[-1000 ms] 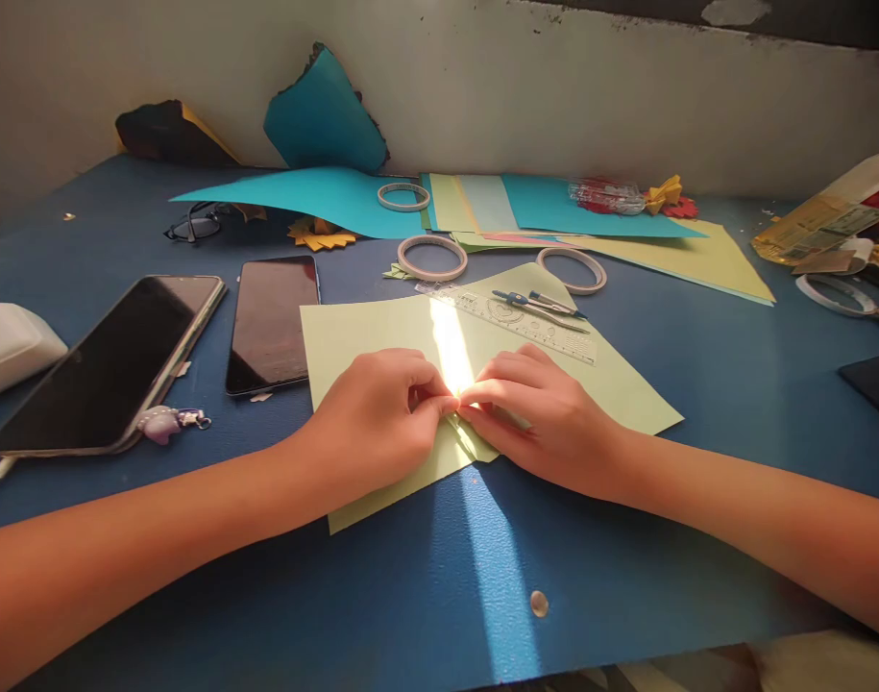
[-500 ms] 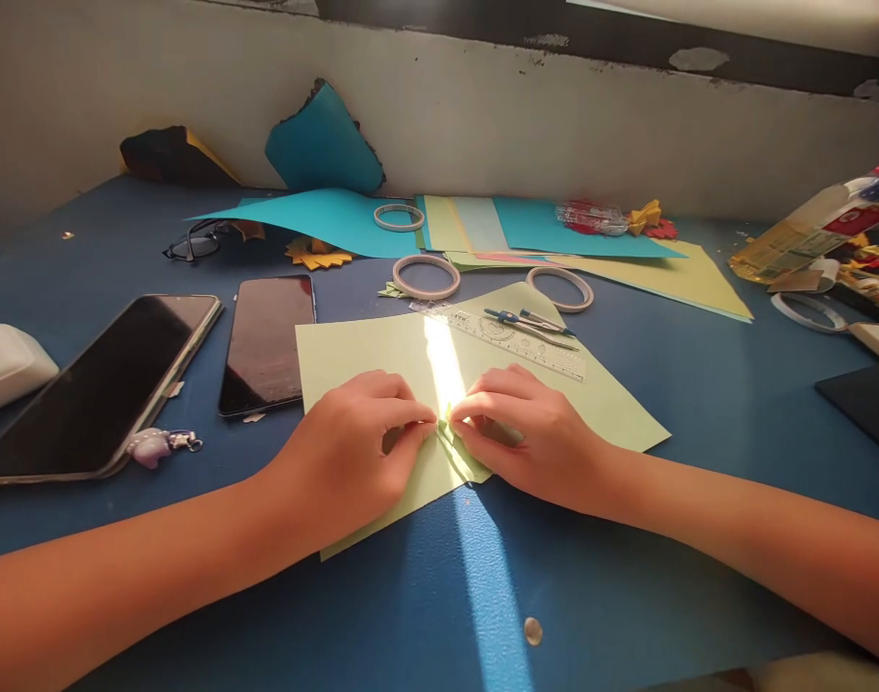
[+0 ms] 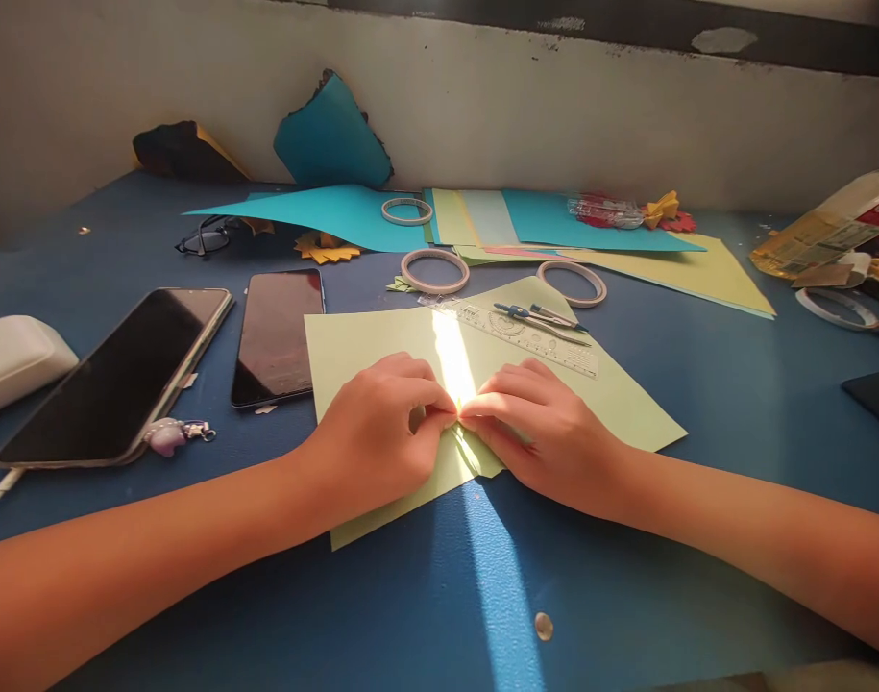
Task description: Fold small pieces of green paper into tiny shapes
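Observation:
My left hand (image 3: 400,423) and my right hand (image 3: 540,428) meet over a pale green sheet of paper (image 3: 359,346). Between thumb and forefinger, each pinches a small folded piece of light green paper (image 3: 469,450), and the fingertips of both hands touch. Most of that folded piece is hidden by my fingers and washed out by a bright strip of sunlight. Just beyond my hands, a clear plastic ruler (image 3: 565,358) lies on the green sheet, with a drawing compass (image 3: 529,317) on top of it.
Two phones (image 3: 114,375) (image 3: 279,336) and a white case (image 3: 21,360) lie left. Tape rolls (image 3: 434,272) (image 3: 573,284), coloured sheets (image 3: 598,221) and glasses (image 3: 205,238) are farther back. A bottle of yellow liquid (image 3: 817,226) leans at right. A small round object (image 3: 544,627) lies in front.
My fingertips have drawn together, closing the small gap between them over the folded paper. The whole view has shifted slightly, with things on the table appearing a little farther right.

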`<act>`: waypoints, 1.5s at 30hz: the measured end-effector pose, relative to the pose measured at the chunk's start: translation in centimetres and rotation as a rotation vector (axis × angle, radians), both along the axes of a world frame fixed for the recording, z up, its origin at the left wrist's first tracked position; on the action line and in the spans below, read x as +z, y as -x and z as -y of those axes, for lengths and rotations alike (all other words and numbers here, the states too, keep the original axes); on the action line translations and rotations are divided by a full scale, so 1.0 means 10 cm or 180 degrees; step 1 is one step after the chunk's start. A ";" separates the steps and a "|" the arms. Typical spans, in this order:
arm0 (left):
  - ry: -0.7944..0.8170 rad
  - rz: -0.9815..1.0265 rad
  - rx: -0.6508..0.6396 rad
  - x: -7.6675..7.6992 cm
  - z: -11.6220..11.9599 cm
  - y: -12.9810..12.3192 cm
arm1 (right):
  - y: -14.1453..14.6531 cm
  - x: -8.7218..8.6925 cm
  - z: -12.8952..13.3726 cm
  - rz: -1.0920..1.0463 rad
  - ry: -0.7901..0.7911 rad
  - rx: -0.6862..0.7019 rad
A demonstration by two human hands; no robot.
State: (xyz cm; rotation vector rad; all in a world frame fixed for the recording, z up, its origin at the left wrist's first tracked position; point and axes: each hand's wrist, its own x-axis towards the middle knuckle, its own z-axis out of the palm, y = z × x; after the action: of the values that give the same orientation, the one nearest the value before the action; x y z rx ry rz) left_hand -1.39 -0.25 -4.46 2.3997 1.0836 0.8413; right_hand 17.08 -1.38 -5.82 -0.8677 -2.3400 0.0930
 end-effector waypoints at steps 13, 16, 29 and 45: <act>-0.1031 -0.0402 -0.0750 0.02 0.11 0.14 | 0.02 0.00 -0.01 -0.0205 0.0238 0.0056; -0.1169 -0.0557 -0.0906 0.02 0.09 0.14 | 0.02 0.00 -0.01 -0.0224 0.0294 0.0038; -0.1461 -0.0788 -0.1301 0.06 0.03 0.16 | 0.02 0.03 -0.01 -0.0292 0.0570 -0.0031; -0.1165 -0.0823 -0.1181 0.03 0.04 0.18 | -0.01 0.02 -0.03 -0.0310 0.0779 -0.0021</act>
State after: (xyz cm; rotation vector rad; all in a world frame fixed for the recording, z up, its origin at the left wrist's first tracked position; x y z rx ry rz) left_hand -3.16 -0.65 -4.20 2.9547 0.5634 0.6555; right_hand 17.16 -1.08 -5.60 -0.9649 -2.2646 0.4169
